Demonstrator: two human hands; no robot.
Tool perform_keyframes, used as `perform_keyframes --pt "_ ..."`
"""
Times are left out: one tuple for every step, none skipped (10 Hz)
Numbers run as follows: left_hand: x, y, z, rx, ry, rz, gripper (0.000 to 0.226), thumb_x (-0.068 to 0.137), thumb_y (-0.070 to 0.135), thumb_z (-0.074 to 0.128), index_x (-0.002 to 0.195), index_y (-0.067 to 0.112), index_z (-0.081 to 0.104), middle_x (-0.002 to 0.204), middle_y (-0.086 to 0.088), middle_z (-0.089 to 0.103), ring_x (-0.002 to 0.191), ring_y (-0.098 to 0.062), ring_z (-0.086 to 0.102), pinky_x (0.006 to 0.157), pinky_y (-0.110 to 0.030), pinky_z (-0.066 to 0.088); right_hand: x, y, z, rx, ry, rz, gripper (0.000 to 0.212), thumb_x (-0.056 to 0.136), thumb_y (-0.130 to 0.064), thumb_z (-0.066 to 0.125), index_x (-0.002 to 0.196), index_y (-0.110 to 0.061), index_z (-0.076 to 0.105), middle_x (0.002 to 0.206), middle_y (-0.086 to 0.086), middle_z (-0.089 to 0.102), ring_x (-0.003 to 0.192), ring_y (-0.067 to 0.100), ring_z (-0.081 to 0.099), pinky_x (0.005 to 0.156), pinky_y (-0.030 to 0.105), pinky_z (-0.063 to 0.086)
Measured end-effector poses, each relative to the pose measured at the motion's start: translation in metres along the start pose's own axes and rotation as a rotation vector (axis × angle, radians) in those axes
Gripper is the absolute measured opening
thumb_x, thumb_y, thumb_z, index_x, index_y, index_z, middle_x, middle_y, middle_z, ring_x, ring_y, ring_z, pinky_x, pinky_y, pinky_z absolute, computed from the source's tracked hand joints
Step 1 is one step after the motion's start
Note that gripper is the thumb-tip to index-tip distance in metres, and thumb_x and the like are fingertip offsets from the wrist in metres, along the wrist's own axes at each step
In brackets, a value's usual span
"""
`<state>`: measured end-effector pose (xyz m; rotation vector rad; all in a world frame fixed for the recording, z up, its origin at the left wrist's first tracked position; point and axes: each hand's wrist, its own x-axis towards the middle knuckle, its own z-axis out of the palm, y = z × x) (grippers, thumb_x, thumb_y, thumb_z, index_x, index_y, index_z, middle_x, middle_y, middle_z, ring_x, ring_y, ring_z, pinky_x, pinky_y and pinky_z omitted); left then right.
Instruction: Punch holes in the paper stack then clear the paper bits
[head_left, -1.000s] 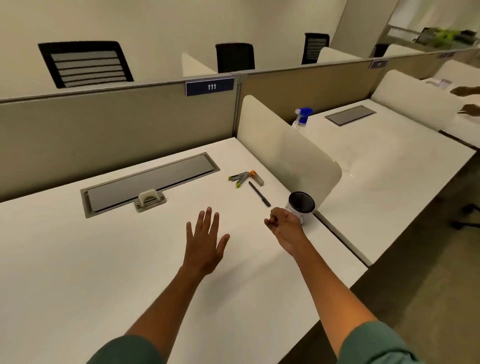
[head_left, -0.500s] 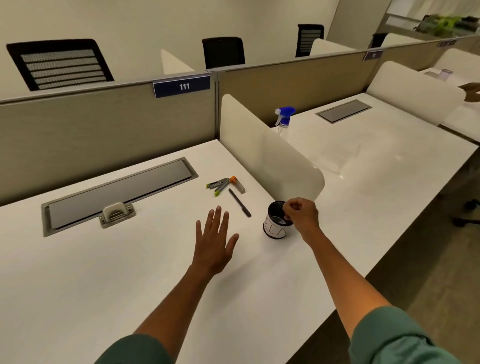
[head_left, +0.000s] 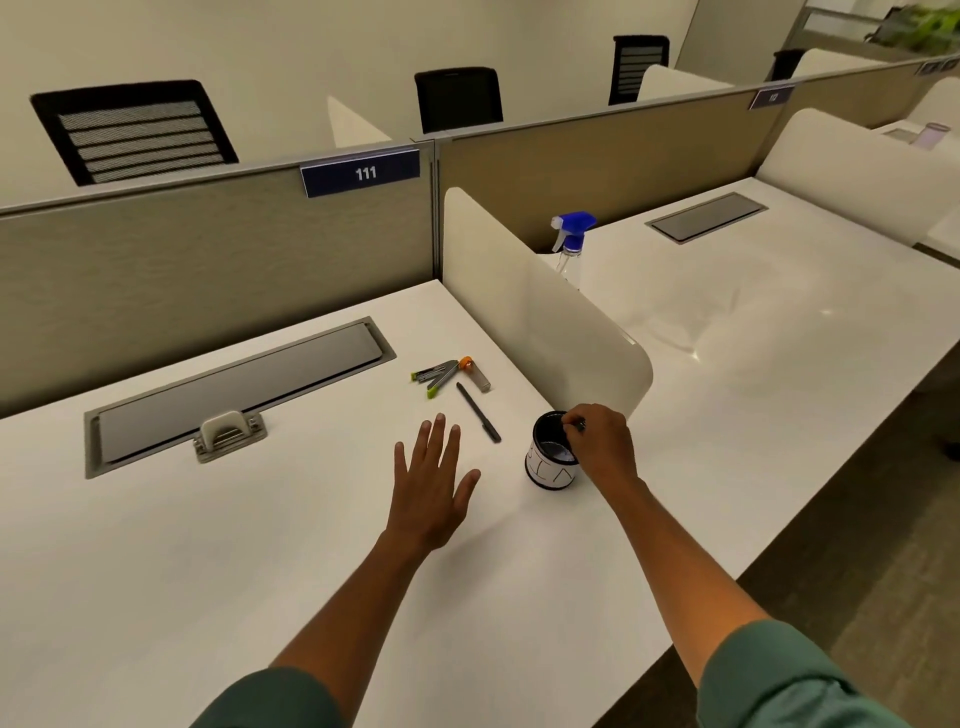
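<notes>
A small black cup (head_left: 549, 470) with a white label stands near the desk's right edge, by the end of the cream divider. My right hand (head_left: 600, 447) hovers over its mouth with the fingertips pinched together; whatever they hold is too small to see. My left hand (head_left: 432, 486) rests flat on the white desk (head_left: 208, 561), fingers spread, a little left of the cup. A pale hole punch (head_left: 228, 434) sits on the grey cable tray lid (head_left: 244, 379) at the back left. No paper stack is in view.
A black pen (head_left: 478, 412) and a grey-green stapler with an orange tip (head_left: 441, 373) lie behind my left hand. The cream divider (head_left: 545, 317) walls off the neighbouring desk, where a blue-topped spray bottle (head_left: 571, 244) stands. A beige partition (head_left: 208, 260) closes the back.
My right hand moved from the desk beside the cup to above its mouth, fingers still pinched. My left hand stayed flat. The view shifted slightly.
</notes>
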<state>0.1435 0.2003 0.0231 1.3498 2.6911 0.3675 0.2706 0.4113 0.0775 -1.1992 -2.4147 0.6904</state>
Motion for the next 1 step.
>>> perform_keyframes --pt "-0.0045 -0.0020 -0.0025 0.001 0.014 -0.009 0.068 0.100 0.055 0.017 0.156 0.020 -0.001 0.163 -0.002 -0.015 0.150 -0.021 -0.016 0.121 -0.050 -0.005 -0.0003 0.0002 0.0006 0.030 0.083 0.024 0.006 0.084 -0.014 0.067 0.079 -0.011 0.065 0.084 0.003 0.067 0.079 0.026 0.061 0.064 0.028 0.043"
